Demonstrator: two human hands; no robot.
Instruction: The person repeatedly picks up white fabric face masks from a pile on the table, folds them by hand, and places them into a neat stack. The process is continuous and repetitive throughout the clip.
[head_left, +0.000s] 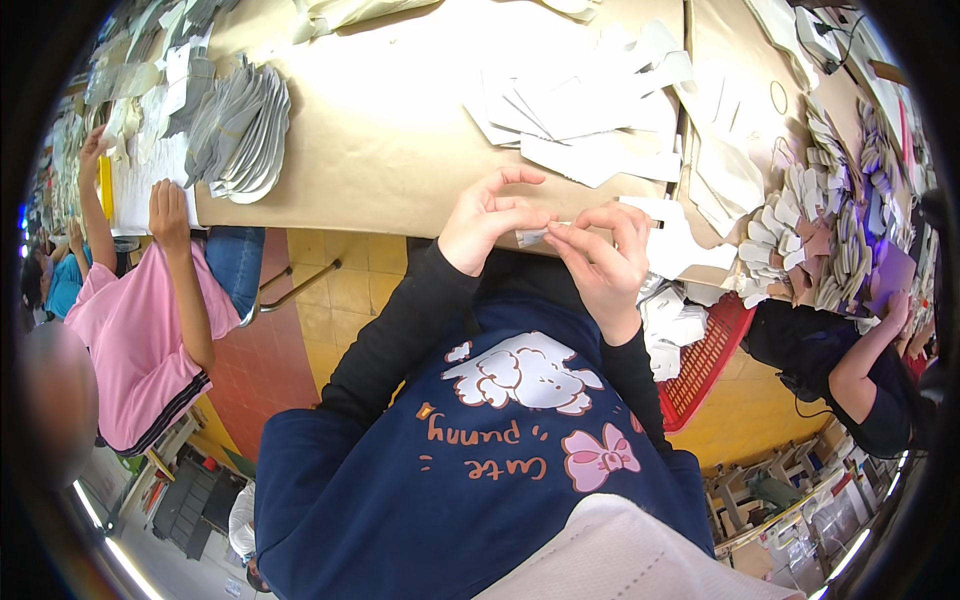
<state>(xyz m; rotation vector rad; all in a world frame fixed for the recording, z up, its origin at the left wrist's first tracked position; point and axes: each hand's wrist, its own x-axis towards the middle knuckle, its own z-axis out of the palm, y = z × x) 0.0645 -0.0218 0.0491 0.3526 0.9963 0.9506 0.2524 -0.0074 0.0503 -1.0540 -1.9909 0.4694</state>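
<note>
At the near edge of the brown-covered table [375, 165], my left hand [485, 218] and my right hand [607, 252] meet fingertip to fingertip. Pinched between them is a small, thin, whitish-grey piece [530, 238], mostly covered by the fingers; its material is too small to make out. My left index finger is raised and curved, while the thumb presses the piece. Just beyond the hands lies a loose heap of flat white cut pieces [590, 110]. Beside my right hand, a white piece [685, 240] overhangs the table's edge.
Grey cut pieces [240, 130] lie fanned in bundles at the left. Small light pieces [800, 220] crowd the right side. A red plastic basket [710, 360] with white pieces stands below the edge. Co-workers sit on both sides, one in a pink shirt [140, 340].
</note>
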